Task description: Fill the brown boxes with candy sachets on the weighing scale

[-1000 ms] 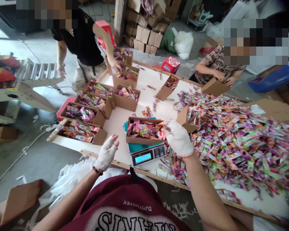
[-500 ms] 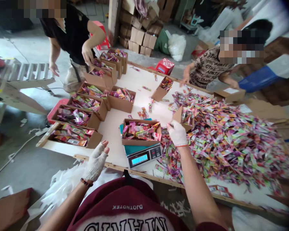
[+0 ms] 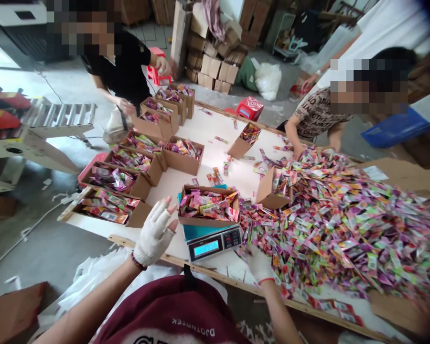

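Note:
A cardboard box (image 3: 208, 220) filled with colourful sachets sits on a small digital scale (image 3: 215, 244) with a lit display. My left hand (image 3: 154, 234), in a white fingerless glove, hovers just left of the box with its fingers spread and holds nothing. In a white glove too, my right hand (image 3: 256, 263) lies low at the near edge of a huge pile of sachets (image 3: 344, 224), right of the scale. Its fingers are blurred among the packets. Another box (image 3: 267, 186) lies tipped towards the pile behind it.
Several filled boxes (image 3: 107, 205) line the table's left side. A person in black (image 3: 125, 67) bends over the far boxes, and another person's hand (image 3: 297, 150) reaches into the pile. A roller conveyor (image 3: 57, 114) stands left, a red stool (image 3: 249, 107) and stacked cartons (image 3: 215, 57) behind.
My right hand left the right rim of the box on the scale and dropped back towards me to the pile's near edge. My left hand stayed raised beside the box.

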A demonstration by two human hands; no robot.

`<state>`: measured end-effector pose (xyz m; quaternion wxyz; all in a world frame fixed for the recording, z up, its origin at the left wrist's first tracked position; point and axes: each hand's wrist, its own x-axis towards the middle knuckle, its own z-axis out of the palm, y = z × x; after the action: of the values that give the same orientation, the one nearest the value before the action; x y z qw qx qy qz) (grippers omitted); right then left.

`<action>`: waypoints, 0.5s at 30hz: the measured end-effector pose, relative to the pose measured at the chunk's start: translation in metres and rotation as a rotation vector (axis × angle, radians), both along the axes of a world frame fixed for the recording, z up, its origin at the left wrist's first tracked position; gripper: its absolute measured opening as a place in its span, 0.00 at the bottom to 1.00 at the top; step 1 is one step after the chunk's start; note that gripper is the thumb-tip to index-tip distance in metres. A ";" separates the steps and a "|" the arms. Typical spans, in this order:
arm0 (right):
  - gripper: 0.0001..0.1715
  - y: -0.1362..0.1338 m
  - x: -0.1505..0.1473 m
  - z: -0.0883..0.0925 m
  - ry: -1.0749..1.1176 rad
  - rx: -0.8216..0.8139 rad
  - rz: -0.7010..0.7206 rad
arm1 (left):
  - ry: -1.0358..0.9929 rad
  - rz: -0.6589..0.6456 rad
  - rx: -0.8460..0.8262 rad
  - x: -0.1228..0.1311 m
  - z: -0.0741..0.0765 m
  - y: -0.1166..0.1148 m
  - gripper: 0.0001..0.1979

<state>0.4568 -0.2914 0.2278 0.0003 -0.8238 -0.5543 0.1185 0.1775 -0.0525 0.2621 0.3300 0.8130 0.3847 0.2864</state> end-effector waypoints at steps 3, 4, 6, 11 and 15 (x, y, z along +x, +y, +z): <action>0.12 0.026 0.019 0.055 0.132 0.186 -0.152 | 0.162 -0.199 0.172 0.026 0.015 0.006 0.24; 0.11 0.041 0.018 0.078 0.154 0.278 -0.169 | 0.205 -0.216 0.198 0.033 0.017 0.006 0.24; 0.12 0.073 0.007 0.121 0.160 0.345 -0.049 | 0.237 -0.212 0.216 0.039 0.017 0.005 0.23; 0.15 0.133 -0.034 0.148 0.019 0.160 0.207 | 0.017 -0.163 0.048 0.015 0.007 0.006 0.22; 0.12 0.145 -0.038 0.102 -0.008 -0.136 0.402 | -0.062 0.082 -0.159 -0.025 -0.012 0.008 0.23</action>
<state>0.4187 -0.1468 0.3294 -0.0813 -0.6952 -0.6982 0.1500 0.1524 -0.0443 0.2504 0.3935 0.7585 0.4287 0.2933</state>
